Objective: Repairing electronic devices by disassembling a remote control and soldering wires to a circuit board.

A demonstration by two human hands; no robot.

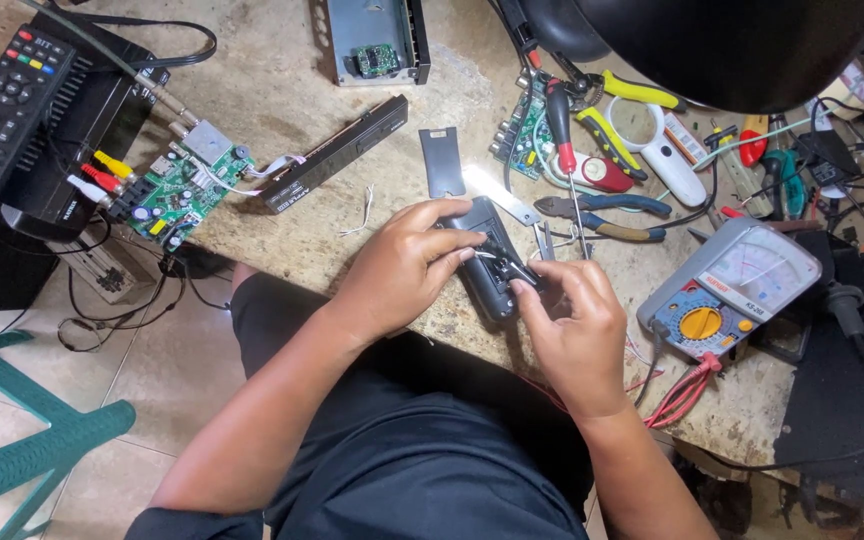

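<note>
My left hand [402, 268] grips a small black remote-like device [489, 262] lying on the stone worktop [282, 90], thumb and fingers wrapped over its upper end. My right hand [572, 325] pinches at its open back, near a thin white wire; what the fingertips hold is too small to tell. A detached black cover piece [441, 160] lies just beyond the device, with a metal strip [502, 196] beside it.
A green circuit board [180, 185] with coloured plugs sits at left by a black box and a remote [2, 115]. At right lie an analog multimeter [732, 290], pliers [602, 215], a red screwdriver [562, 130], a magnifier [657, 145] and tangled cables. A green plastic chair [22, 440] stands on the floor.
</note>
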